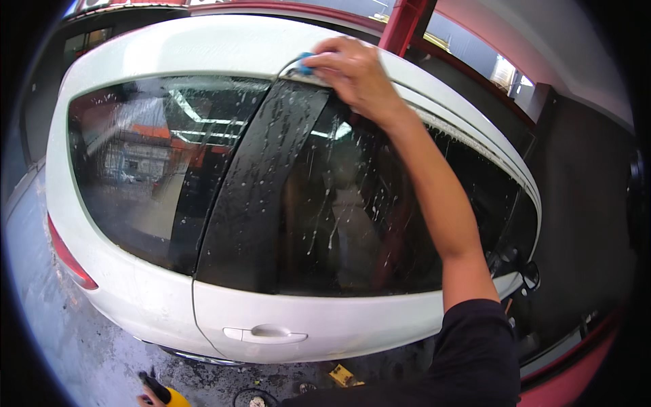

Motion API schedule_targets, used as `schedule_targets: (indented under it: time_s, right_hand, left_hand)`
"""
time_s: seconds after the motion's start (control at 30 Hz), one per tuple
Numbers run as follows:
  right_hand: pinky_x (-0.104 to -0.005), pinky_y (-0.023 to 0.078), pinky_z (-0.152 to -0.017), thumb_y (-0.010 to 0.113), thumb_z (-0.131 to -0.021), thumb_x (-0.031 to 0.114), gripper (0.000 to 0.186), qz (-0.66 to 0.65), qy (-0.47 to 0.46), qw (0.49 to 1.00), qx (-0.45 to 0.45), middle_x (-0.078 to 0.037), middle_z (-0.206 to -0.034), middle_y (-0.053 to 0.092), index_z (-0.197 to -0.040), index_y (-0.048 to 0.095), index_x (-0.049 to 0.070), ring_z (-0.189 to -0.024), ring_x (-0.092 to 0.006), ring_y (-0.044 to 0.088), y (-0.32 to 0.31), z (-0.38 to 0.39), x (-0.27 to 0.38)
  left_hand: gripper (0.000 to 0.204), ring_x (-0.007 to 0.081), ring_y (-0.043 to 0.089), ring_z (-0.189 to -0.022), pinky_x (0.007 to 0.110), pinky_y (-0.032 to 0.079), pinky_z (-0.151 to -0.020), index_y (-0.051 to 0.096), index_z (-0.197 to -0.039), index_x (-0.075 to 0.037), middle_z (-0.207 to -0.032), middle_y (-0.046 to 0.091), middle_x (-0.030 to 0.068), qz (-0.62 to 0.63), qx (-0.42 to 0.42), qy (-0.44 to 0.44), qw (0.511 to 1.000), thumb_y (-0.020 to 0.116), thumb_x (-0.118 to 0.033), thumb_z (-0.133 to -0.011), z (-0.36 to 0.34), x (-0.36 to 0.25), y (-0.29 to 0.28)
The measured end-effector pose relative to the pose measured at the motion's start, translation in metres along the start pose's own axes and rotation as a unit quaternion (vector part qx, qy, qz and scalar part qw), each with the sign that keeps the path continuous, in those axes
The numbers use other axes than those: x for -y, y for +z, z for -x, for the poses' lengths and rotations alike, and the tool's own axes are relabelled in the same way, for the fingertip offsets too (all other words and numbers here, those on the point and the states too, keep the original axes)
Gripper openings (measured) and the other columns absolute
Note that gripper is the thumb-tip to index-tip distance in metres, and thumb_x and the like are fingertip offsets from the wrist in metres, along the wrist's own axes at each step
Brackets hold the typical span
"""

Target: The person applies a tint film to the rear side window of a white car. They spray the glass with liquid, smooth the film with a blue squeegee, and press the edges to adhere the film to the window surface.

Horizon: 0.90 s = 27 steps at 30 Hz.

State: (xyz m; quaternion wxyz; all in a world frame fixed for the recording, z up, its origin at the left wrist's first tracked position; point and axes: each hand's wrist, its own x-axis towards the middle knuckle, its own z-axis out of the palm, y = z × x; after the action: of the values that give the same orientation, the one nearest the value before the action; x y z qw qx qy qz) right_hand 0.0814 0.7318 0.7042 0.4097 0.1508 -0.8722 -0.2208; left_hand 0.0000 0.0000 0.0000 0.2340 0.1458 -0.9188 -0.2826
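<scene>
My right hand (356, 74) reaches up to the roof edge of a wet white car (264, 322), above the rear door window. Pinched between its fingers is a small blue piece (305, 63), pressed at the top of the door frame; its exact kind is hard to make out. Low at the left, my left hand (150, 398) shows only partly, its fingers at the black head of a yellow spray bottle (178, 399). The bottle's lower part is cut off by the picture's edge. Drops and runs of water streak the dark door window (332, 210).
The door handle (268, 334) sits below the window, and a side mirror (530, 275) juts out at the right. On the wet floor (122, 346) lies a yellow item (344, 375) near a dark hose (247, 393). A red post (405, 27) stands behind the car.
</scene>
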Motion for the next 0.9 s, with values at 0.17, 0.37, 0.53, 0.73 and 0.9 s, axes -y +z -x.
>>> schedule_targets:
  time_s: [0.17, 0.37, 0.53, 0.73, 0.9]
  right_hand:
    - [-0.0426, 0.047, -0.088, 0.071, -0.091, 0.012, 0.030, 0.144, 0.051, 0.988, 0.001, -0.006, -0.114, 0.065, -0.119, 0.073, 0.021, -0.107, -0.0259, 0.062, -0.063, 0.059, 0.020]
    - [-0.0412, 0.048, -0.087, 0.071, -0.086, 0.005, 0.042, 0.164, -0.021, 0.986, -0.015, -0.006, -0.115, 0.064, -0.124, 0.072, 0.023, -0.103, -0.0268, 0.062, -0.026, 0.012, 0.048]
    - [-0.0416, 0.048, -0.087, 0.073, -0.082, -0.001, 0.050, 0.177, 0.023, 0.984, 0.003, -0.004, -0.117, 0.064, -0.125, 0.072, 0.025, -0.103, -0.0255, 0.061, -0.042, 0.038, 0.045]
    - [-0.0435, 0.048, -0.089, 0.071, -0.082, -0.004, 0.053, 0.162, -0.001, 0.987, 0.017, -0.007, -0.118, 0.064, -0.127, 0.070, 0.023, -0.104, -0.0292, 0.061, -0.029, 0.025, 0.042]
    - [-0.0440, 0.049, -0.091, 0.070, -0.079, -0.006, 0.055, 0.204, 0.013, 0.979, 0.002, -0.009, -0.118, 0.065, -0.127, 0.070, 0.022, -0.103, -0.0309, 0.062, -0.039, 0.037, 0.047]
  left_hand:
    - [0.064, 0.0413, 0.072, -0.079, 0.051, 0.054, -0.067, 0.075, -0.101, -0.001, -0.088, 0.075, 0.0226, -0.066, 0.231, 0.012, 0.971, 0.061, -0.063, -0.096, 0.053, -0.201, -0.068]
    - [0.070, 0.0441, 0.071, -0.078, 0.053, 0.054, -0.068, 0.075, -0.099, 0.001, -0.086, 0.074, 0.0241, -0.050, 0.324, 0.020, 0.944, 0.054, -0.066, -0.098, 0.084, -0.118, 0.009]
    - [0.068, 0.0441, 0.069, -0.074, 0.053, 0.052, -0.065, 0.075, -0.094, 0.003, -0.086, 0.074, 0.0258, 0.004, 0.382, 0.031, 0.923, 0.053, -0.061, -0.101, 0.125, -0.072, 0.065]
    - [0.065, 0.0426, 0.068, -0.074, 0.051, 0.052, -0.066, 0.073, -0.099, 0.002, -0.085, 0.073, 0.0255, 0.019, 0.399, -0.009, 0.917, 0.054, -0.060, -0.102, 0.133, -0.075, 0.047]
    - [0.068, 0.0420, 0.070, -0.077, 0.051, 0.054, -0.068, 0.072, -0.108, 0.001, -0.089, 0.073, 0.0259, -0.019, 0.400, -0.001, 0.916, 0.052, -0.064, -0.101, 0.128, -0.080, 0.063]
